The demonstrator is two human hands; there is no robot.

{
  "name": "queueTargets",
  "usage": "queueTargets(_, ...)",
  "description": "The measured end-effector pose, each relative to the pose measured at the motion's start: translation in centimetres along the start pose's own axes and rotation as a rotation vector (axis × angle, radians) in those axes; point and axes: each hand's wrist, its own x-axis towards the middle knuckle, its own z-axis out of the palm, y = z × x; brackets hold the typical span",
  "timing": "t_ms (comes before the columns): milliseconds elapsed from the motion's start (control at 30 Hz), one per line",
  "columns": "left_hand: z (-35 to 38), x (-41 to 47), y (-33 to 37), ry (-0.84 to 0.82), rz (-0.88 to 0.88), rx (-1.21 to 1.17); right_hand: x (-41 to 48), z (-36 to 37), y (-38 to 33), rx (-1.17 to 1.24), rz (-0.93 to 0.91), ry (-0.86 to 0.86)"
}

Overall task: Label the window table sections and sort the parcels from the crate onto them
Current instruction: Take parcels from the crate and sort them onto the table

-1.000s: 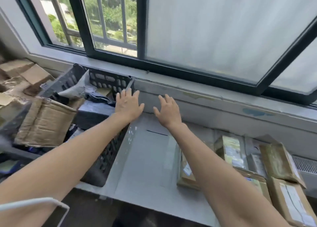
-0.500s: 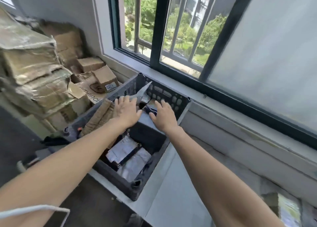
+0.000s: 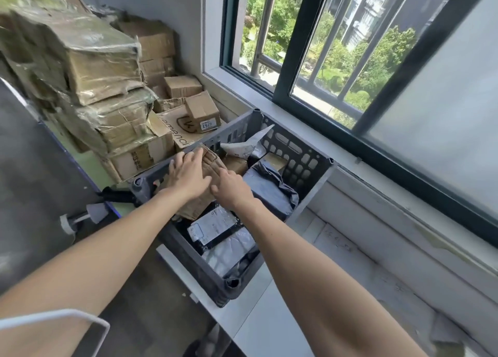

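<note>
Change of target: the left grip (image 3: 188, 177) and right grip (image 3: 230, 189), flat near the back edge of the pale grey counter (image 3: 272, 327) a second ago and then over the middle of the dark grey slotted plastic crate (image 3: 305, 165), now both rest on the crumpled brown cardboard parcel (image 3: 211, 161) leaning at the crate's left wall. The left grip lies across its top with fairly straight fingers, thumb by the crate rim; the right grip presses straight fingers to its right face, so neither has closed round it. I read this as choosing the next parcel to sort; it is unlifted, inside the crate, which stands on the counter's left end below the dark-framed sliding window (image 3: 304, 68). Also in the crate lie a dark grey plastic mailer (image 3: 269, 192), a black bag with a white label (image 3: 213, 226) and a white bag (image 3: 248, 143) at the far wall. Beyond the counter's left end, film-wrapped cardboard boxes (image 3: 102, 68) are stacked against the grey wall. Right of the crate the counter bears faint writing I cannot read
</note>
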Motion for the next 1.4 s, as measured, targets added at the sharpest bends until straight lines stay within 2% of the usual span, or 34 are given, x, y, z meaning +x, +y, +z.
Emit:
queueTargets(200, 0.6, 0.2, 0.5, -0.022, -0.034, -0.057, -0.4, 0.3, 0.4, -0.003, -0.005, 0.034)
queueTargets(333, 0.9, -0.4, 0.5, -0.029, 0.004, -0.188, -0.2, 0.4, 0.3, 0.092, 0.050, 0.035)
queueTargets(433, 0.5, -0.7, 0.0, -0.027, 0.002, -0.263, -0.2, 0.4, 0.2, 0.284, 0.140, 0.037)
queueTargets(633, -0.5, -1.0, 0.5, -0.044, 0.015, -0.508, 0.1, 0.5, -0.3, 0.969, 0.423, 0.057)
queueTargets(733, -1.3, -1.1, 2.4, 0.033, 0.022, -0.675, -0.1, -0.1, 0.2, 1.069, 0.500, 0.092)
queueTargets(833, -2.3, -0.9, 4.7, 0.004, 0.047, -0.889, -0.3, -1.5, 2.0, 1.114, 0.529, 0.169)
queueTargets(900, -2.6, -0.7, 6.0, -0.020, 0.105, -0.842, -0.8, -2.9, 3.5, 1.100, 0.497, 0.248)
queueTargets(967, -2.4, 0.0, 7.0, 0.027, 0.135, -0.669, -1.7, -4.6, 5.0, 1.138, 0.455, 0.311)
queueTargets(1067, -2.0, 1.4, 8.2, 0.042, 0.072, -0.538, -3.3, -7.3, 7.4, 1.229, 0.424, 0.311)
queueTargets(1167, -1.8, 2.1, 9.6, -0.067, 0.008, -0.630, -5.0, -9.2, 10.2, 1.261, 0.372, 0.331)
queueTargets(1300, -1.4, 1.7, 12.0, -0.390, -0.049, -1.008, -7.1, -10.2, 13.4, 1.288, 0.253, 0.318)
queueTargets(1400, -1.3, 1.0, 13.6, -0.581, -0.015, -1.213, -8.4, -10.2, 15.4, 1.411, 0.255, 0.335)
